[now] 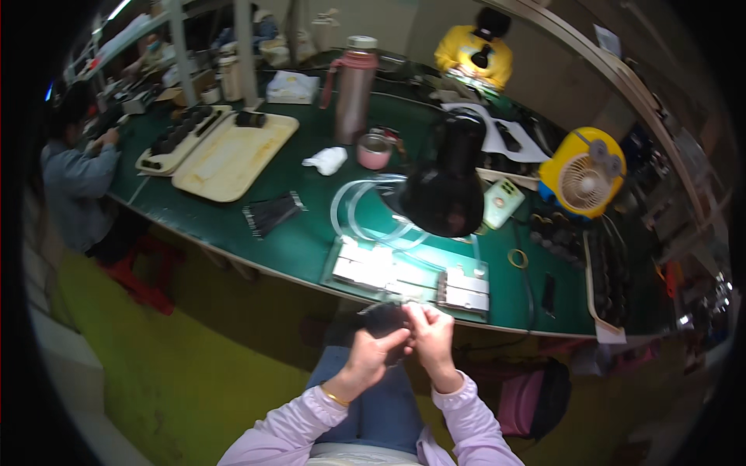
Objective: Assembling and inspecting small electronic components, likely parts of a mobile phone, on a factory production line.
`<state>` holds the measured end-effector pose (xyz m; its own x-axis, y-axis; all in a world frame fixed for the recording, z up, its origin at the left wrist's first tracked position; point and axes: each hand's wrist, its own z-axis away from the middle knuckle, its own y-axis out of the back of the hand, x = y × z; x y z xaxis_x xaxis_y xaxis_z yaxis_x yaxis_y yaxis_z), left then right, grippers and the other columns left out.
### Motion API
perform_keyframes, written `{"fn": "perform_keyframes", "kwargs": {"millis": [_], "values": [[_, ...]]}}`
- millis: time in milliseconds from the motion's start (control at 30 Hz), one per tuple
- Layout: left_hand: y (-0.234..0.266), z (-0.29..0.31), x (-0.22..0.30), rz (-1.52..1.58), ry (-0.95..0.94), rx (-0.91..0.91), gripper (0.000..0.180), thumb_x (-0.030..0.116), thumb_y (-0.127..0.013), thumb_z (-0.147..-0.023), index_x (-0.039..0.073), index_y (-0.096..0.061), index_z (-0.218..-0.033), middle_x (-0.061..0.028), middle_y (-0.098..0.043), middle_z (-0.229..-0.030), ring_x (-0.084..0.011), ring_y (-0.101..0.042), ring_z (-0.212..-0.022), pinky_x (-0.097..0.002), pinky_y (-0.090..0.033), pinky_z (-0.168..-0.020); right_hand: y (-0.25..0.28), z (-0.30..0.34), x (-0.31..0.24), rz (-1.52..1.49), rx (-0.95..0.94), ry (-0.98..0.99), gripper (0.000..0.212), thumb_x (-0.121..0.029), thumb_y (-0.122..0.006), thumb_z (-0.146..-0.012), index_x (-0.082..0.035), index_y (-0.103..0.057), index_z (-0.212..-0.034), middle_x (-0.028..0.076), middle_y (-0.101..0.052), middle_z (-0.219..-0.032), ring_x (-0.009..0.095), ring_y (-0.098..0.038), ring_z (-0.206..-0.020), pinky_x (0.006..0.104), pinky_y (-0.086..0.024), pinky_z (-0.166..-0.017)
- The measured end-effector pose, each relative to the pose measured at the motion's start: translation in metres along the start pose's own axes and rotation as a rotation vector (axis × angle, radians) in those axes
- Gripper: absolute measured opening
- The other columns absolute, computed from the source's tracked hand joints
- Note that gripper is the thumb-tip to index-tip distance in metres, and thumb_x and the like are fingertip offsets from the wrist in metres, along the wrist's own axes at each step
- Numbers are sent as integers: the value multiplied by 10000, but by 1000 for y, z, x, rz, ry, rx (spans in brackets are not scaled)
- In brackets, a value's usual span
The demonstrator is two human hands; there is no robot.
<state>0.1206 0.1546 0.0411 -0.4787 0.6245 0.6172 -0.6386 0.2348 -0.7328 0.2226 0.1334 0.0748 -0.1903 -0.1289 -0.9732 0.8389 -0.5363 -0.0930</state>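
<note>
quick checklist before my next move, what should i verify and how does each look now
1. Dark item held by both left hand and right hand: ok.
2. Exact fingertip placement on it: cannot tell, too small and blurred.
3. Black lamp lighting the metal blocks: ok, though glare washes out the left one.
4. Clear tubing not touching the blocks: cannot tell; it loops behind them.
5. Pink flask upright and capped: ok.
6. Pink cup beside it covered: not ok, its top is open.
</note>
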Motion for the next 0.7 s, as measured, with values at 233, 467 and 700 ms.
{"fn": "perform_keyframes", "kwargs": {"millis": [233,467,700], "values": [[-4,2,-4,27,3,-5,173,13,-578,-769,9,-565,-941,-51,-593,-823,-137,-580,-655,-241,-486,-571,11,-4,13,-27,-24,87,184,-125,-539,-822,11,-595,-711,6,-499,-512,36,-409,-347,173,-326,-303],[-3,3,-3,17,-3,-11,173,29,-584,-773,8,-568,-944,-52,-597,-821,-134,-585,-657,-235,-490,-578,9,-3,12,-36,-13,85,189,-122,-539,-822,11,-586,-696,2,-496,-507,32,-409,-345,174,-332,-295],[-2,0,-1,21,1,-3,175,27,-582,-775,4,-568,-948,-57,-598,-820,-133,-589,-668,-233,-491,-581,10,-10,17,-8,-25,119,185,-120,-537,-823,15,-585,-706,5,-493,-502,34,-409,-341,171,-332,-297]]}}
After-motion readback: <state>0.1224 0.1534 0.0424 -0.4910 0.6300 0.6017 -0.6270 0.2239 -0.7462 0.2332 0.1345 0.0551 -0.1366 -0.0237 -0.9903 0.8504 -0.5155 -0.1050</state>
